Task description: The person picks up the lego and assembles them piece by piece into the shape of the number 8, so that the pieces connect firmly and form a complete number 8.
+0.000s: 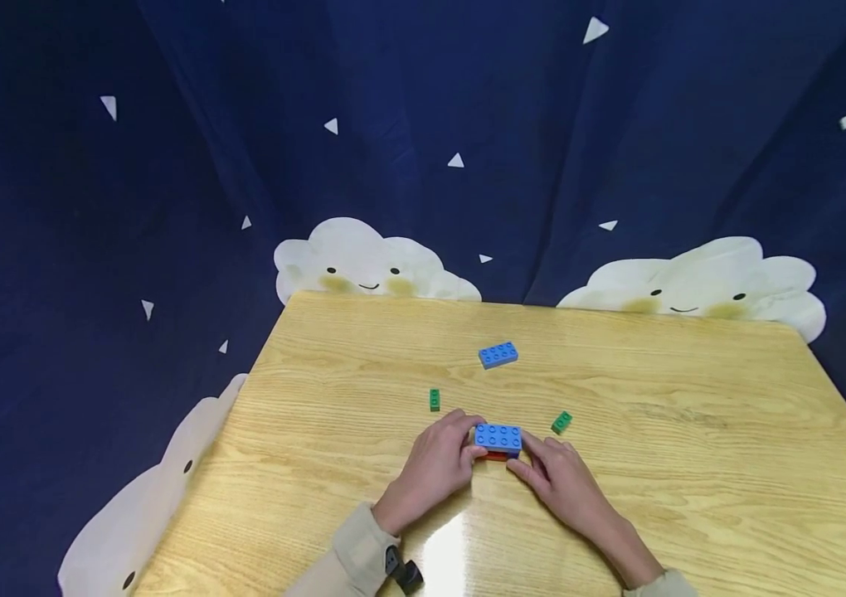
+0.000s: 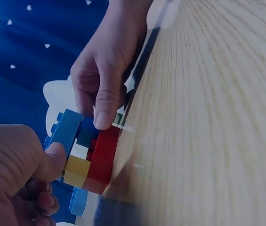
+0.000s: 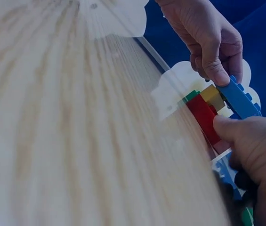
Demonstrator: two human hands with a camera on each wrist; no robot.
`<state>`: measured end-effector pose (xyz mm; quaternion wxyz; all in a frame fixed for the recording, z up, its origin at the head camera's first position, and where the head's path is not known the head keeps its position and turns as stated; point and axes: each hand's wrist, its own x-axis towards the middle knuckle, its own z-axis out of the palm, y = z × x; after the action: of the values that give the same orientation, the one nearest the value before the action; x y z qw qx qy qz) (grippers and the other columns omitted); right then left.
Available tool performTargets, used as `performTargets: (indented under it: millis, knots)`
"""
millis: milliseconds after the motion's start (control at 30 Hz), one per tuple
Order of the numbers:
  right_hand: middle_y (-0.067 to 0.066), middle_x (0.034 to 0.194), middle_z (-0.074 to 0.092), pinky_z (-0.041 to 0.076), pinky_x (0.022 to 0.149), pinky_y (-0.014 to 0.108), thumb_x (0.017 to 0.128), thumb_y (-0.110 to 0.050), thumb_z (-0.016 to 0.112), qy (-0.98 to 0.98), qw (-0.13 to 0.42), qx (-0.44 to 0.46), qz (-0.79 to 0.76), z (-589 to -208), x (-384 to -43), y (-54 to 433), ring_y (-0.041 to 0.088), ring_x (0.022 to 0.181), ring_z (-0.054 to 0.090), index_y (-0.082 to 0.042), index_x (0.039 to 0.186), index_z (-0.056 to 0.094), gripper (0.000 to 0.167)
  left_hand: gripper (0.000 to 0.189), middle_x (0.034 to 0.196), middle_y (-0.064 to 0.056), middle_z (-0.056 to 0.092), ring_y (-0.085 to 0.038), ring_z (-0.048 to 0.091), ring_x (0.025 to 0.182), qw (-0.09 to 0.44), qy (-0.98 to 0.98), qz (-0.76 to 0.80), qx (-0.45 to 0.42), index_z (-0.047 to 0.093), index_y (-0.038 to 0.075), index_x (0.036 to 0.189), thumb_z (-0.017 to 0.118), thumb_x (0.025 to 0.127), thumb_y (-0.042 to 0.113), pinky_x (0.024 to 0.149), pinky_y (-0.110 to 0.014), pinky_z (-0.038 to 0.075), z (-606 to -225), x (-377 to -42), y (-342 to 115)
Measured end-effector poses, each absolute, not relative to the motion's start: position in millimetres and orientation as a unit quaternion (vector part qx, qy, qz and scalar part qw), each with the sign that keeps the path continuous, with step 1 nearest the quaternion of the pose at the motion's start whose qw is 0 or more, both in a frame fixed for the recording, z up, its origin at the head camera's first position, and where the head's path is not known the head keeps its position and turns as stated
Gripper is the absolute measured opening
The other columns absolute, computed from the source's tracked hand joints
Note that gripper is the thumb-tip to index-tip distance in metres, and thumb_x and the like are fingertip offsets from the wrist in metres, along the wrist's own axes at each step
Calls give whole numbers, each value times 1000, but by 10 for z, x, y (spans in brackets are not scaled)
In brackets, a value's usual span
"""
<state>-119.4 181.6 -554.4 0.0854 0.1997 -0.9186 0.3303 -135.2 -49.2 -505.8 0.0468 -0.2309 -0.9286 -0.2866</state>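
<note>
A long blue toy building brick with studs tops a small stack on the table. Beneath it, a red brick forms the base, with a yellow brick at one end and a small blue brick at the other. The long brick lies tilted over these, with a gap showing below it. My left hand pinches its left end between thumb and fingers. At the stack's right end, my right hand grips the red brick, thumb on the near face; its other fingers are partly hidden behind.
Another long blue brick lies farther back on the wooden table. One small green brick is left of the stack, and a second green brick lies beyond the right hand. A dark blue curtain hangs behind the table.
</note>
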Motion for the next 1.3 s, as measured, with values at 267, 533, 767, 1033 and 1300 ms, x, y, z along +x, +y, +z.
performTargets:
  millis: [267, 533, 767, 1033, 1300]
  knots:
    - [-16, 66, 38, 31, 52, 19, 95, -16, 78, -872, 108, 218, 424, -5463, -1225, 1803, -4, 57, 30, -4, 139, 64, 48, 34, 93, 1, 66, -4, 49, 70, 44, -931, -283, -228, 74, 9, 123, 80, 92, 19, 62, -19, 44, -5073, -1369, -469]
    - [-17, 67, 37, 30, 52, 17, 97, -10, 75, -870, 119, 228, 420, -5445, -1241, 1792, -4, 57, 31, -2, 133, 67, 38, 33, 94, -1, 66, -5, 49, 70, 43, -933, -274, -230, 74, 7, 123, 79, 92, 16, 62, -20, 44, -5075, -1370, -468]
    - [-16, 69, 37, 31, 52, 18, 95, -7, 75, -867, 131, 237, 419, -5457, -1247, 1777, -3, 59, 31, -1, 132, 68, 38, 33, 93, 0, 65, -6, 48, 70, 41, -934, -273, -226, 74, 8, 124, 79, 92, 16, 62, -20, 43, -5073, -1375, -472]
    - [-17, 69, 37, 32, 52, 18, 93, -5, 77, -862, 143, 245, 420, -5496, -1267, 1788, -4, 59, 32, 2, 131, 68, 40, 33, 93, -2, 67, -5, 48, 69, 42, -932, -279, -227, 74, 7, 122, 80, 92, 17, 61, -20, 44, -5071, -1375, -469]
    - [-17, 68, 38, 31, 52, 16, 92, -3, 78, -852, 148, 256, 432, -5547, -1293, 1803, -5, 58, 32, 3, 132, 68, 42, 32, 90, 1, 64, -5, 46, 67, 45, -935, -268, -227, 75, 7, 121, 80, 91, 16, 60, -19, 42, -5051, -1368, -471]
